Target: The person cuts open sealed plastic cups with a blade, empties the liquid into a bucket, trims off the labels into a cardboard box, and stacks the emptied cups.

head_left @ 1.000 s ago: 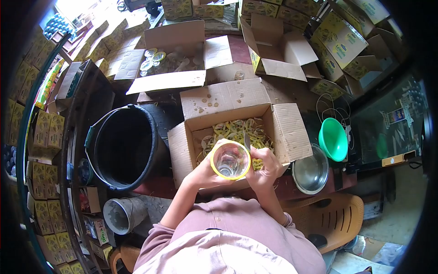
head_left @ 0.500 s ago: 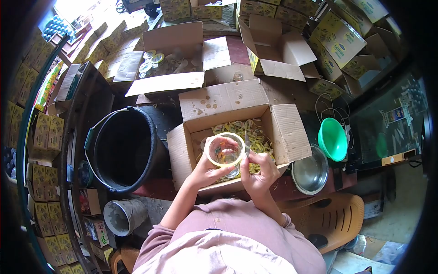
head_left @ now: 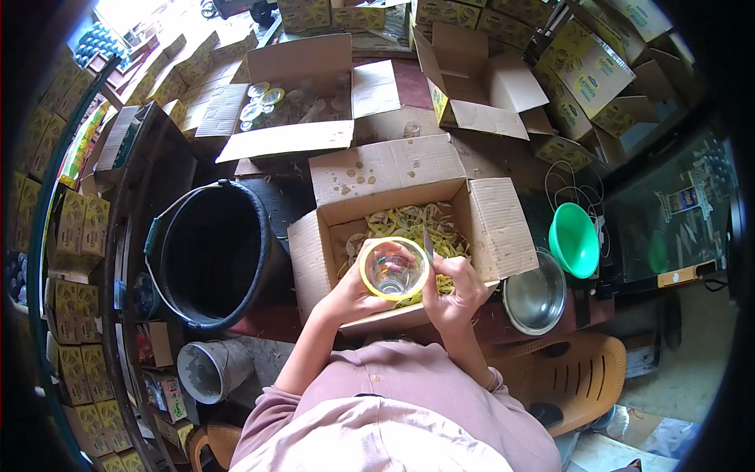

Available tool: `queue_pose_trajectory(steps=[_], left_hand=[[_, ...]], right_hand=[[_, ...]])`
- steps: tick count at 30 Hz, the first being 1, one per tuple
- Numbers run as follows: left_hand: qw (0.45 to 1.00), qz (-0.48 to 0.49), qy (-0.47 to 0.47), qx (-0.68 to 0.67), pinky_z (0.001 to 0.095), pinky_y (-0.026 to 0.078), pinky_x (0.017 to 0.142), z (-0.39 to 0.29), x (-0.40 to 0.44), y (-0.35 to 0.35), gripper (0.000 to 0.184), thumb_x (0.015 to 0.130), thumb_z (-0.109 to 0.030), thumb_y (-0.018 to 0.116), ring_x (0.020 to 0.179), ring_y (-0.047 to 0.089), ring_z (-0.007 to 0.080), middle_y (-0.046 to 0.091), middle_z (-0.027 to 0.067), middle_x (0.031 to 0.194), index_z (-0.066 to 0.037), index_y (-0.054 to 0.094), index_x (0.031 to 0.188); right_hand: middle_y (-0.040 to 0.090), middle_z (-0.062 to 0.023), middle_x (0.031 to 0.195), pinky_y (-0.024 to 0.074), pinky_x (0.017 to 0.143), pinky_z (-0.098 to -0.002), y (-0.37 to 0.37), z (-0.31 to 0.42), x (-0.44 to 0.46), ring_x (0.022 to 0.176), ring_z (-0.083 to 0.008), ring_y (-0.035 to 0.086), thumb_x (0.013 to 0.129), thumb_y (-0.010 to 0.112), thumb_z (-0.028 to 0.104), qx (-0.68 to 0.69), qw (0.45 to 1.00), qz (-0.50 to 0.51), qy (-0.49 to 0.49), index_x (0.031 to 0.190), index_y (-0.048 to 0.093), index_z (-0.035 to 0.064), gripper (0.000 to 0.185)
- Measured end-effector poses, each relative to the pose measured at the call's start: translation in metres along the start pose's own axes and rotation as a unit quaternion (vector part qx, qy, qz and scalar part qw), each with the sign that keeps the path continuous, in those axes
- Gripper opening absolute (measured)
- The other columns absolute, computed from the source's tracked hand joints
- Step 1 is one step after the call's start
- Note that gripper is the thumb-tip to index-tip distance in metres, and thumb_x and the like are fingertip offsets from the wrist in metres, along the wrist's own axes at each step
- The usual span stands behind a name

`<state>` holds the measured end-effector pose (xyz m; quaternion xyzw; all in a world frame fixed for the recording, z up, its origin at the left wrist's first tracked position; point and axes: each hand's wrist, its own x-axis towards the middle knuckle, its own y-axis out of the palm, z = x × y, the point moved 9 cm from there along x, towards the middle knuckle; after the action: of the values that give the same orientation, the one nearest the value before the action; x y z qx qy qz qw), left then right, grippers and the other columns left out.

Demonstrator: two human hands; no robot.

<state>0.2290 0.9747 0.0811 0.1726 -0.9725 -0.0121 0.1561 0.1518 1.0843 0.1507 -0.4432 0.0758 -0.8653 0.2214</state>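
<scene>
My left hand is wrapped round a clear jar with a bright yellow rim. The jar's mouth faces up toward me. In my right hand a thin-bladed knife is pinched, its blade pointing away from me beside the rim. Whether the blade touches the rim I cannot tell. Below both hands stands an open cardboard box, with yellow-green strips heaped inside.
A large black bucket stands left of the box, with a grey bucket below it. A green bowl and a metal bowl sit at the right. Behind is an open carton of jars with yellow rims.
The jar has shifted slightly right and toward me, and its rim now shows as a brighter yellow ring. My right hand and the knife have moved slightly right.
</scene>
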Motion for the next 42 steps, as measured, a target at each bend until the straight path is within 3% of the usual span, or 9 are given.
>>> queue_pose_trajectory(steps=[4, 7, 10, 14, 24, 35, 40, 42], left_hand=[[0.997, 0.017, -0.027, -0.073, 0.0316, 0.04, 0.093, -0.004, 0.001, 0.004, 0.064, 0.066, -0.004, 0.07, 0.108, 0.05, 0.0184, 0.048, 0.0087, 0.113, -0.003, 0.039, 0.121], [0.999, 0.046, -0.014, -0.022, 0.0313, 0.04, 0.093, -0.002, 0.0, 0.005, 0.062, 0.067, -0.005, 0.068, 0.107, 0.05, 0.0184, 0.047, 0.0094, 0.114, -0.002, 0.04, 0.122], [0.997, 0.007, -0.054, -0.053, 0.0326, 0.041, 0.092, 0.011, -0.002, 0.0, 0.064, 0.069, -0.013, 0.066, 0.105, 0.051, 0.02, 0.045, 0.0111, 0.115, -0.002, 0.036, 0.124], [0.962, -0.047, -0.074, -0.26, 0.0375, 0.043, 0.088, 0.02, -0.003, -0.002, 0.073, 0.068, -0.026, 0.063, 0.102, 0.051, 0.0244, 0.044, 0.0124, 0.114, -0.003, 0.027, 0.128], [0.984, -0.066, -0.057, -0.152, 0.0336, 0.038, 0.094, 0.021, -0.006, -0.004, 0.071, 0.076, -0.015, 0.067, 0.112, 0.042, 0.0203, 0.039, 0.0112, 0.12, -0.005, 0.023, 0.131], [0.995, -0.059, -0.017, -0.073, 0.0309, 0.043, 0.085, 0.006, -0.001, -0.002, 0.07, 0.074, -0.007, 0.069, 0.106, 0.045, 0.0181, 0.037, 0.0095, 0.114, -0.005, 0.027, 0.128], [0.999, -0.053, 0.003, -0.01, 0.0319, 0.043, 0.087, -0.001, -0.004, -0.001, 0.072, 0.07, -0.009, 0.072, 0.109, 0.045, 0.0176, 0.037, 0.0081, 0.114, -0.001, 0.03, 0.128], [0.996, -0.032, -0.021, -0.078, 0.0341, 0.041, 0.09, 0.005, -0.004, 0.0, 0.071, 0.07, -0.009, 0.07, 0.11, 0.045, 0.0188, 0.038, 0.0088, 0.116, -0.001, 0.03, 0.129]], right_hand=[[0.058, -0.0085, 0.068, 0.0455, 0.054, -0.0276, 0.001, -0.003, 0.002, 0.059, -0.0201, 0.058, 0.063, 0.065, -0.007, 0.012, 1.0, 0.018, 0.004, 0.084, 0.063, 0.0019, 0.023], [0.059, -0.0087, 0.068, 0.0456, 0.054, -0.0274, 0.002, -0.004, 0.002, 0.059, -0.0198, 0.058, 0.064, 0.065, -0.007, 0.017, 1.0, 0.022, 0.009, 0.082, 0.062, 0.0014, 0.02], [0.059, -0.0085, 0.068, 0.0457, 0.053, -0.0272, -0.001, -0.007, 0.0, 0.057, -0.019, 0.058, 0.066, 0.065, -0.005, 0.021, 0.999, 0.001, 0.045, 0.081, 0.061, 0.0011, 0.016], [0.059, -0.0082, 0.068, 0.0461, 0.053, -0.0271, -0.004, -0.008, -0.004, 0.057, -0.0181, 0.059, 0.069, 0.065, -0.003, 0.027, 0.996, -0.011, 0.086, 0.079, 0.06, 0.0008, 0.012], [0.063, -0.0108, 0.074, 0.0485, 0.054, -0.0281, 0.002, 0.01, -0.006, 0.06, -0.0199, 0.061, 0.068, 0.065, -0.002, 0.001, 0.999, -0.003, 0.04, 0.077, 0.058, 0.0017, 0.011], [0.06, -0.0084, 0.069, 0.0459, 0.051, -0.0287, 0.002, 0.017, -0.005, 0.056, -0.0194, 0.057, 0.065, 0.065, -0.004, -0.068, 0.997, -0.025, -0.011, 0.081, 0.06, 0.002, 0.017], [0.06, -0.0088, 0.07, 0.0467, 0.053, -0.0283, 0.002, 0.0, -0.001, 0.059, -0.0204, 0.059, 0.065, 0.066, -0.004, -0.017, 0.999, -0.007, 0.03, 0.078, 0.06, 0.0013, 0.015], [0.061, -0.01, 0.07, 0.0471, 0.054, -0.0279, 0.005, -0.007, 0.0, 0.061, -0.0211, 0.06, 0.066, 0.066, -0.003, 0.005, 0.999, 0.016, 0.049, 0.076, 0.06, 0.0007, 0.013]])
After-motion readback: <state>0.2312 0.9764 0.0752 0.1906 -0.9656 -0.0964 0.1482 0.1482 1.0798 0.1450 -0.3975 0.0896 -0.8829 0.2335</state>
